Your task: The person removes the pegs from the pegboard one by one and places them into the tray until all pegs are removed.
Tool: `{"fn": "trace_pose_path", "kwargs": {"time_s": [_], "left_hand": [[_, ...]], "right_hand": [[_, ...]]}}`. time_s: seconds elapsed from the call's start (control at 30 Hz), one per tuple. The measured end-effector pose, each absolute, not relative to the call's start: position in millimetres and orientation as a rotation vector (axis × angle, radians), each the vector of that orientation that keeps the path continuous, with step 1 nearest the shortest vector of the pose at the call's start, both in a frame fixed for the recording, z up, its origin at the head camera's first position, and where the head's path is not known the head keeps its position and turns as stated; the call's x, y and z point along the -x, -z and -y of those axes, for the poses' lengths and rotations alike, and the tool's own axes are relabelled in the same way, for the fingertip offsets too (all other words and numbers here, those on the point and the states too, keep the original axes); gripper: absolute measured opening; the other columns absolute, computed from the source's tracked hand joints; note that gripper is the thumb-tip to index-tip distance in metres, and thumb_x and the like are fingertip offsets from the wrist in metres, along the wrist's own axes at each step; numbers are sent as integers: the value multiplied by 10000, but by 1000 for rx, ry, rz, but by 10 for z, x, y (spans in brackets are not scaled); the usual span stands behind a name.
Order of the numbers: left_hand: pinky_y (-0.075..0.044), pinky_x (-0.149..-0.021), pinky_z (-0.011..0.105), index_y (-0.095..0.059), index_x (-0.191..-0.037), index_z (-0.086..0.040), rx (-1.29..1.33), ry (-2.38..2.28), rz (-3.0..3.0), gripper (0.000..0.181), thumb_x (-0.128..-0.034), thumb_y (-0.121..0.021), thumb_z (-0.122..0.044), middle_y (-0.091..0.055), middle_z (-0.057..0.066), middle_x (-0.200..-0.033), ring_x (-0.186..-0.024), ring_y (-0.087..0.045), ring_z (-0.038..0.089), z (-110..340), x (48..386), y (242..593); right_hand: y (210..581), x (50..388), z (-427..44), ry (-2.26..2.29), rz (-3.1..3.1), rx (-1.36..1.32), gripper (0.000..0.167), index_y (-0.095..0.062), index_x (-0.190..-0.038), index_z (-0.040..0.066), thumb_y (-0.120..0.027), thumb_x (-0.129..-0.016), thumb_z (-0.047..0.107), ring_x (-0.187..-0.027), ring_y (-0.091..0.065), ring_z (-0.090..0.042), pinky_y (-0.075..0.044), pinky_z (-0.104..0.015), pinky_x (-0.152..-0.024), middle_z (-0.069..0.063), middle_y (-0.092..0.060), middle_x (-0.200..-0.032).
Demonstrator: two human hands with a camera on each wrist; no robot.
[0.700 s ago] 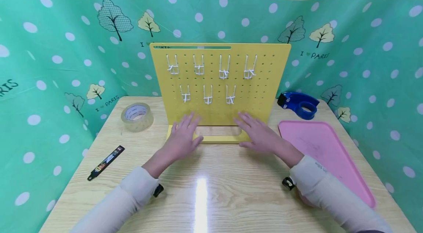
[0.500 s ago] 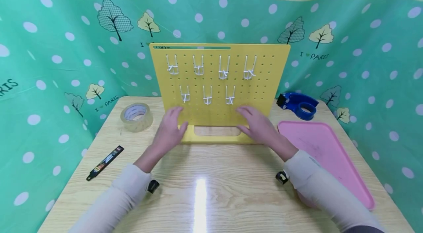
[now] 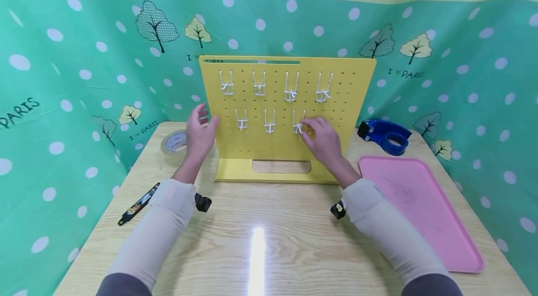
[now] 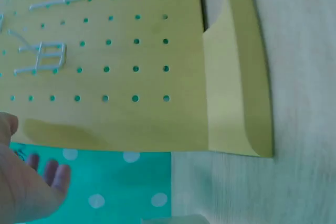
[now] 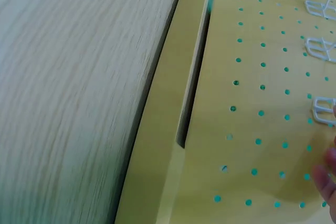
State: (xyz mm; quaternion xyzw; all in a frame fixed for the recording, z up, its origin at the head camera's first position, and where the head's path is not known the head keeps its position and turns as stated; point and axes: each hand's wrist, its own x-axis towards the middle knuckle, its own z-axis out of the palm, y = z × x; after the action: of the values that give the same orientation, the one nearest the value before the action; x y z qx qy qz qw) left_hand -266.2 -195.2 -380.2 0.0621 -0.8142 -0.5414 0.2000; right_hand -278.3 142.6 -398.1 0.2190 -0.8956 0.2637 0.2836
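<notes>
Reaching for one white wire hook (image 3: 298, 128): rightmost of the lower row, set on the front of the yellow pegboard (image 3: 260, 146). My right hand (image 3: 325, 141): fingers bent, tips at the hook's outer end. Grip uncertain; the edge of the right wrist view cuts the fingers off, and I cannot tell whether finger and thumb have gripped the wire. My left hand (image 3: 200, 132): loose, holding nothing, beside the board's left edge, thumb toward the front.

Step in hand, by my judgement: taking hold of that single hook. Next move calls for a light, exact pinch on thin wire, the left hand best used to steady the board.

Same board: two further hooks in the lower row (image 3: 270, 128), four in the upper row (image 3: 260, 89). Board upright on its foot, upon the wood-grain bench (image 3: 294, 240).

Left side: clear tape roll (image 3: 168, 144), partly behind my left arm; black labelled strip (image 3: 138, 205), nearer me.

Right side: blue tape dispenser (image 3: 378, 133), beyond a pink tray (image 3: 414, 193).

Behind all: green dotted cloth (image 3: 269, 37).
</notes>
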Motion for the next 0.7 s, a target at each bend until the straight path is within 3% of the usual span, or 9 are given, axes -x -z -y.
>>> {"fn": "trace_pose_path", "kwargs": {"time_s": [0.27, 0.47, 0.7], "left_hand": [[-538, -910, 350, -561, -1383, -96, -207, 1516, 2187, 384, -1020, -596, -216, -661, 175, -1209, -1077, -635, 277, 2004, 2796, 3854], [-506, -835, 276, -562, -1369, -91, -167, 1534, 2191, 364, -1024, -607, -198, -651, 180, -1186, -1028, -598, 239, 2006, 2865, 3883], [-493, -780, 252, -570, -1358, -111, -165, 1573, 2186, 349, -1025, -604, -207, -634, 152, -1139, -958, -565, 195, 1977, 2897, 3903]], "right_hand": [[4049, 2880, -1294, -675, 2362, -553, 171, -750, -1073, 123, -752, -907, 164, -922, -661, -254, -590, -368, -708, -89, -705, -1034], [4033, 2885, -1287, -580, 2292, -539, 123, -764, -1002, 124, -766, -895, 184, -868, -677, -253, -587, -353, -628, -82, -720, -984], [4035, 2908, -1317, -492, 2212, -578, 89, -769, -962, 105, -760, -898, 166, -810, -684, -272, -602, -379, -646, -97, -725, -932]]}}
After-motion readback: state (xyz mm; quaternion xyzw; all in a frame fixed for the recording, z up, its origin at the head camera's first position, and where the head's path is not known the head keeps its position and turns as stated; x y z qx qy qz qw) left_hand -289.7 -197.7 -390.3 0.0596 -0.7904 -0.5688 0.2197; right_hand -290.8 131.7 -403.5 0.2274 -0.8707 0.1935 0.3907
